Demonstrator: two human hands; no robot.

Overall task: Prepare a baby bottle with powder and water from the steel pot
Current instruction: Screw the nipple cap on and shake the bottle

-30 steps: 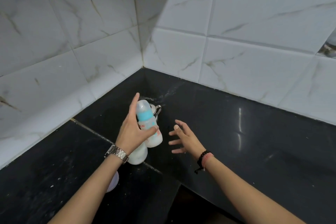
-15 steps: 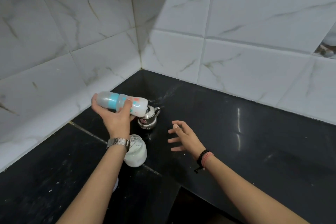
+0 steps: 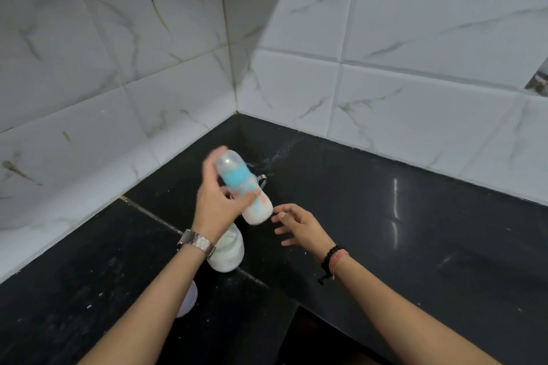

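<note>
Step in hand: mixing by shaking, judged from the motion blur on the bottle and the milky contents.
Left hand [image 3: 218, 210]: clamped around the baby bottle [image 3: 244, 188] at mid-body, fingers wrapped over the blue band; a metal watch [image 3: 196, 242] sits on the wrist.
Right hand [image 3: 299, 224]: fingers spread apart, holding nothing, hovering just beside the bottle's base.
Bottle position: raised above the black counter [image 3: 415, 231], tilted, cap end up and toward the corner, white base down and toward the right hand.
Bottle contents: white liquid fills the lower part – it appears powder and water are both in.
Steel pot [image 3: 262, 180]: almost wholly hidden behind the bottle; only a bit of metal handle shows.
Powder jar [image 3: 226, 252]: open, standing on the counter directly under the left wrist, white powder inside.
Lid [image 3: 186, 298]: a pale round piece lies on the counter, partly hidden by the left forearm; whether it belongs to the jar cannot be told.
Method advice: hold the cap end firmly, shake in short strokes clear of the open jar below, and keep the free hand near the base – a slip would drop the bottle onto the jar or pot.
Risk: leakage at the cap if it is not screwed tight; tightness cannot be judged.
Markings: orange print on the bottle's lower body, too blurred to read; no brand legible anywhere.
</note>
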